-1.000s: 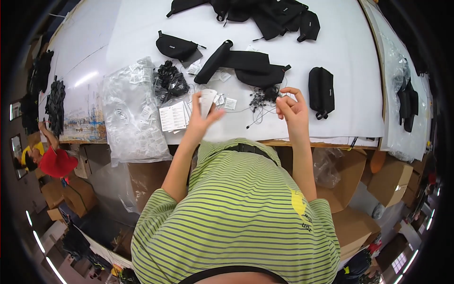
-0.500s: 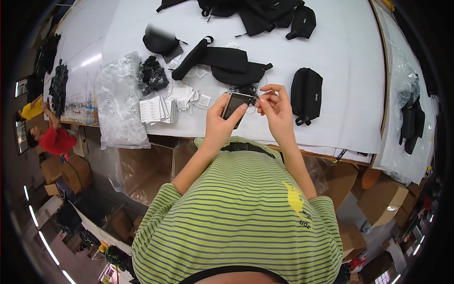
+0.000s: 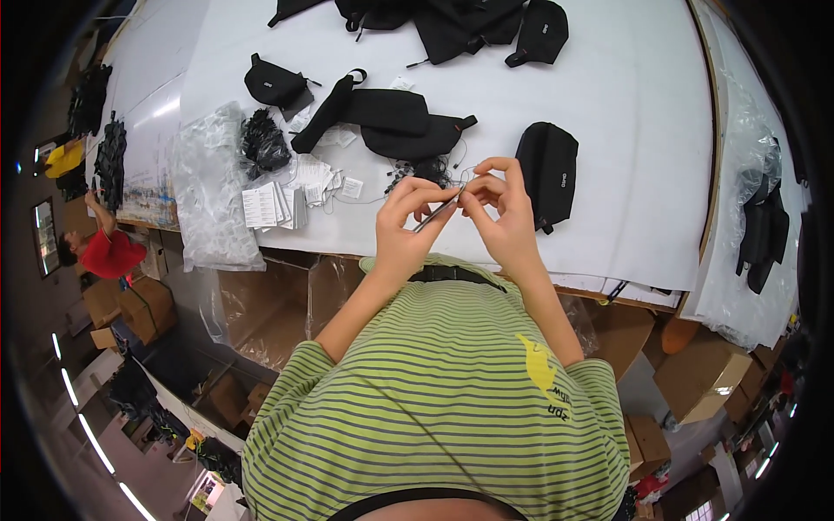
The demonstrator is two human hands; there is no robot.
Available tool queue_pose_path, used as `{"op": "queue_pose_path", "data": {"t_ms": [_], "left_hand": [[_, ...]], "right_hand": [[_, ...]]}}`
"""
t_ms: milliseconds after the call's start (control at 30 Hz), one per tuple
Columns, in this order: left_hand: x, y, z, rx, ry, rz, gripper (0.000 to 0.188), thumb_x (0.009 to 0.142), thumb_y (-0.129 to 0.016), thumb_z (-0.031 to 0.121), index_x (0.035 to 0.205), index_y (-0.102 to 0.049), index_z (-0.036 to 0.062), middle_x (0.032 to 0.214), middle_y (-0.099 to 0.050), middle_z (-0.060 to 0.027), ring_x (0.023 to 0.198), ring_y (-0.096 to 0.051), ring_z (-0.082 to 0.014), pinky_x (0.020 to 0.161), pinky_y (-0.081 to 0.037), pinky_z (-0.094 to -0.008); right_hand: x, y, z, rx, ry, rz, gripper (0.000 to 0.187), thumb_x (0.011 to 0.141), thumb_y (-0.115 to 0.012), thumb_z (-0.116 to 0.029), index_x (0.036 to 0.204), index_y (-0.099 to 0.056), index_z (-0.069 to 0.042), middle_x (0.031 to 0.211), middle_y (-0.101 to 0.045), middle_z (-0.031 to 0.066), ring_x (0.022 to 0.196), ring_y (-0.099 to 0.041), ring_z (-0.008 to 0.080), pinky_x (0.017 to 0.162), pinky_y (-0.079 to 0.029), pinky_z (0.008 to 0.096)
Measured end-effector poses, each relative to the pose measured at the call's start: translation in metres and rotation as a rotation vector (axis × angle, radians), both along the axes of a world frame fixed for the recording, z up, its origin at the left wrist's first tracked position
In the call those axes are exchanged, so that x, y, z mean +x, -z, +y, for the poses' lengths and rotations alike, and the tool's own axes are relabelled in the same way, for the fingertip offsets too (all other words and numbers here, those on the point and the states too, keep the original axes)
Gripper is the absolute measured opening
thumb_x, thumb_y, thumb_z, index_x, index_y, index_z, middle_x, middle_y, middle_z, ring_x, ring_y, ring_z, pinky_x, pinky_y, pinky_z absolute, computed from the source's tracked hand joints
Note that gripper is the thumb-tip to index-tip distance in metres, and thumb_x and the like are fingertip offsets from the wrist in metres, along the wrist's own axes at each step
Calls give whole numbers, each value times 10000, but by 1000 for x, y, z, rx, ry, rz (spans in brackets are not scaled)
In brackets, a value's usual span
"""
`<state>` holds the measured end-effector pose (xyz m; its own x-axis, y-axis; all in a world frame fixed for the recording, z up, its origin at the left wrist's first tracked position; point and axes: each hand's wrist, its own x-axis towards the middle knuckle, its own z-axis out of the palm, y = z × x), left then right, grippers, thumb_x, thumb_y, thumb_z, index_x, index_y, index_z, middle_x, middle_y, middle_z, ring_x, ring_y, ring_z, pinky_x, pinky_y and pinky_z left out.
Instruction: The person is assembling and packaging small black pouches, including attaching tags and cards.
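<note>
Over the table's near edge, my left hand (image 3: pixel 400 230) grips a dark rectangular hang tag (image 3: pixel 437 211), now turned nearly edge-on. My right hand (image 3: pixel 506 224) is closed in a pinch at the tag's upper end. What lies between its fingertips is too small to make out. Just beyond my hands lies a loose tangle of thin black tag strings (image 3: pixel 423 172). White printed cards (image 3: pixel 265 207) sit in a stack to the left, with looser white labels (image 3: pixel 316 180) beside them. A black pouch bag (image 3: pixel 549 174) lies right beside my right hand.
Black waist bags (image 3: pixel 395 122) lie beyond the strings, with a small black pouch (image 3: pixel 276 84) and a bundle of black cords (image 3: pixel 264 141). A clear plastic bag (image 3: pixel 213 187) covers the left part. More black bags (image 3: pixel 469 26) lie at the far side. A person in red (image 3: pixel 111 250) stands far left.
The tag has turned from face-up to nearly edge-on. My right fingertips have come in to its upper end. Table items appear shifted left in view.
</note>
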<state>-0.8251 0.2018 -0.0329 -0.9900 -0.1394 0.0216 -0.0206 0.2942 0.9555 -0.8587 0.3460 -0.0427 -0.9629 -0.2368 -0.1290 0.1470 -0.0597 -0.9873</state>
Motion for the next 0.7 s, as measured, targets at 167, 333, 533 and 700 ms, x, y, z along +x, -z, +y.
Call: {"op": "queue_pose_path", "data": {"t_ms": [167,333,533,700], "left_hand": [[-11,8,4,88,67,-24,182,738,-683,-3,908,-691,63,799,-565,-8,662,-465,-74,551,-359,-207],[-13,15,17,154,40,-135,160,766,-673,-19,925,-671,-1,858,-558,-31,749,-503,-75,625,-390,-198],[-23,8,35,233,-78,-194,154,761,-680,14,915,-676,8,809,-562,-26,714,-508,-87,628,-397,-206],[-28,7,40,193,-22,-132,169,761,-676,4,929,-677,9,817,-568,-36,734,-529,-103,657,-415,-213]], "right_hand": [[-7,10,16,42,-54,-33,126,816,-604,-10,936,-569,6,741,-628,57,639,-592,111,613,-473,230],[-14,17,29,204,1,153,80,811,-628,-35,884,-611,-6,752,-635,61,620,-591,124,592,-468,231],[-22,26,34,189,58,228,90,809,-636,-19,892,-616,10,764,-632,68,624,-592,117,589,-468,221],[-25,26,40,49,89,155,90,788,-655,-15,870,-619,-4,765,-644,69,634,-599,119,600,-473,229]]}}
